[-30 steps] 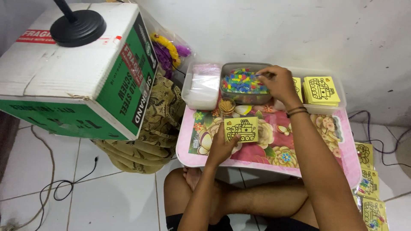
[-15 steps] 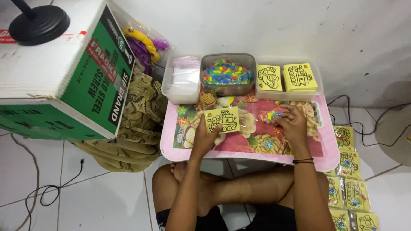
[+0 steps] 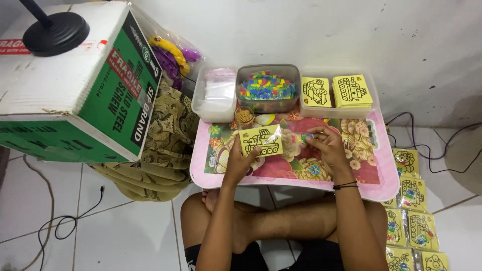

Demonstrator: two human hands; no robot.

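Observation:
My left hand [image 3: 240, 156] holds a yellow picture card in a clear plastic sleeve [image 3: 261, 140] flat on the pink flowered lap tray [image 3: 374, 173]. My right hand [image 3: 324, 145] pinches a few small coloured pieces [image 3: 305, 136] at the open end of the sleeve. At the far edge of the tray stands a clear tub of mixed coloured pieces [image 3: 266, 86]. A tub with two stacks of yellow cards [image 3: 339, 91] is to its right, and a tub of clear plastic bags [image 3: 217, 90] to its left.
A small cup of sticks [image 3: 244, 116] stands on the tray behind the card. Several finished yellow card packets [image 3: 411, 211] lie on the floor at right. A large green and white cardboard box [image 3: 75, 85] and a patterned cloth bundle [image 3: 165, 145] sit at left. Cables trail on the tiles.
My right hand left the tub of coloured pieces and came down to the sleeve's opening with pieces in its fingers. My left hand has kept hold of the card.

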